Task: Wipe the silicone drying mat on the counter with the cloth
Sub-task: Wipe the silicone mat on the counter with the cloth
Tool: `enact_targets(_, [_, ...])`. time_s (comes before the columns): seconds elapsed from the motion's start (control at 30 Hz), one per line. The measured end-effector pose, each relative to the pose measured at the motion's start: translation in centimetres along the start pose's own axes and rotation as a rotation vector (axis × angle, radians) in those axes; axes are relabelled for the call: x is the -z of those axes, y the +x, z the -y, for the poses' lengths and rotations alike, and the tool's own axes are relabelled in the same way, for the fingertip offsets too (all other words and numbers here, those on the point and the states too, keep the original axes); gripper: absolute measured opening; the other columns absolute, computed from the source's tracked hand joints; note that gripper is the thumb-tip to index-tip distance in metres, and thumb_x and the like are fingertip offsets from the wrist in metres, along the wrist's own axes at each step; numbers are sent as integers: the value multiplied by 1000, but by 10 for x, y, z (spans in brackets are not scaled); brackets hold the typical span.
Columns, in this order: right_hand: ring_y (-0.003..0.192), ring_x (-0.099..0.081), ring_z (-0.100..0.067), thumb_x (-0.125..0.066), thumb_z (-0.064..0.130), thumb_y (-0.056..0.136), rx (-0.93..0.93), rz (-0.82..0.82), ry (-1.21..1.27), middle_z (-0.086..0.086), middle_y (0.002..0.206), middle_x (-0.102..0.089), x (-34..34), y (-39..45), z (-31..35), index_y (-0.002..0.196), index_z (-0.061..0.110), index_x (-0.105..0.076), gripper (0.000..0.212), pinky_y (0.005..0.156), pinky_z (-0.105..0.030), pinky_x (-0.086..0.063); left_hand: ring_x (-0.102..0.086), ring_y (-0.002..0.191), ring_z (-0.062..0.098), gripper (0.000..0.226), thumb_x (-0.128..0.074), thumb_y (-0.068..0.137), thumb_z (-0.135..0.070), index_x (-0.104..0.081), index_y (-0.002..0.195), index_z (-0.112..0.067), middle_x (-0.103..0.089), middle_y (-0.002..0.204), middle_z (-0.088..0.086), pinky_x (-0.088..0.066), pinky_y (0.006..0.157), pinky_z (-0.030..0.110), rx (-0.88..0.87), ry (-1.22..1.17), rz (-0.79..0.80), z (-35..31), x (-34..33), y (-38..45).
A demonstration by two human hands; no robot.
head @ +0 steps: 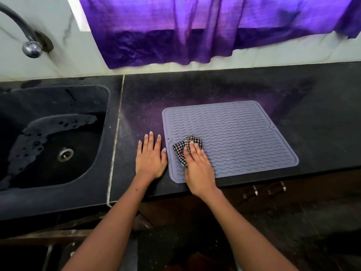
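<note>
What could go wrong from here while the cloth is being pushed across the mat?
The left hand lies flat on the counter beside the mat, at most touching its edge, so a firm stroke could slide the mat. The right hand presses the bunched cloth near the front left corner; bunched, it may skip the wavy ridges. The mat's front edge lies close to the counter edge.

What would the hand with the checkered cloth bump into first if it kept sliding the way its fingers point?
Probably nothing at first. The right hand would push the cloth across the bare mat, then off its far edge onto the counter, finally reaching the wall under the purple curtain.
</note>
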State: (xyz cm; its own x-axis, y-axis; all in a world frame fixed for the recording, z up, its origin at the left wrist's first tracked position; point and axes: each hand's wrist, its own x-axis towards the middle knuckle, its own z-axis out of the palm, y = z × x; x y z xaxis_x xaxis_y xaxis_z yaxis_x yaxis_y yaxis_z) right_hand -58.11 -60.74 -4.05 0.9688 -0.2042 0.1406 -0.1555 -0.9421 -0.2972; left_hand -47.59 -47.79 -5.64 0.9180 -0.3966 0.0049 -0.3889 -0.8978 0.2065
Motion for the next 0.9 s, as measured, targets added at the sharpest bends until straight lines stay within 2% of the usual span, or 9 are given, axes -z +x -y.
enact_targets(0.13, [147,-6,-17,-40,12,93,29,132,7,-3,159,-6,14,15,-5,148,16,-24,57,118,-29,-6,0,147,22,76,1,82,-47,-14,150,-17,-3,159,8,4,117,39,7,11,-14,-4,2,0])
enact_targets(0.23, [139,-32,-20,-46,9,92,-20,247,61,0,155,-25,31,36,-6,140,19,-42,49,111,-32,-29,3,147,21,67,-7,89,-44,-11,151,-18,0,159,8,5,118,39,16,6,17,-4,4,0])
enact_targets(0.3, [112,-57,-23,-47,12,94,-239,250,421,-8,128,-58,48,52,-6,125,15,-57,32,86,-23,-48,4,146,21,59,-13,96,-41,-9,151,-18,1,159,8,5,119,40,8,3,25,-3,4,0])
enact_targets(0.37, [93,-59,-21,-46,13,96,-416,94,750,-9,100,-64,62,60,-3,116,15,-62,25,59,-20,-43,5,146,21,57,-17,99,-39,-9,151,-17,1,159,8,5,119,40,4,1,29,-2,4,-2])
enact_targets(0.47, [102,-59,-20,-49,7,93,-332,-83,514,-5,132,-55,55,52,12,134,16,-49,42,87,-27,-49,5,146,21,60,-12,96,-42,-9,151,-18,1,159,8,5,119,39,-1,-3,24,-2,5,-2])
enact_targets(0.57, [134,-41,-25,-54,10,89,-97,28,129,-8,150,-35,18,23,28,140,11,-40,53,113,-36,-30,4,146,22,62,-10,94,-43,-10,151,-18,0,159,8,5,119,39,4,-13,17,-2,4,-1])
enact_targets(0.63, [133,-43,-27,-71,19,72,0,29,-96,-15,143,-44,-3,3,32,133,5,-49,66,112,-39,-26,5,146,21,57,-18,99,-38,-9,151,-18,1,159,8,5,119,39,-3,-7,18,-2,4,0])
enact_targets(0.73, [121,-56,-26,-81,24,55,39,-9,-124,-15,129,-59,-14,0,31,120,5,-62,71,104,-42,-36,5,146,21,56,-22,99,-36,-8,151,-19,1,159,8,4,119,39,0,-5,8,-1,4,1])
enact_targets(0.9, [132,-44,-21,-55,8,88,53,53,143,-8,148,-39,9,15,20,139,14,-43,53,111,-27,-30,6,146,21,57,-22,99,-36,-8,151,-19,2,159,7,5,119,39,-1,-4,0,-2,5,0])
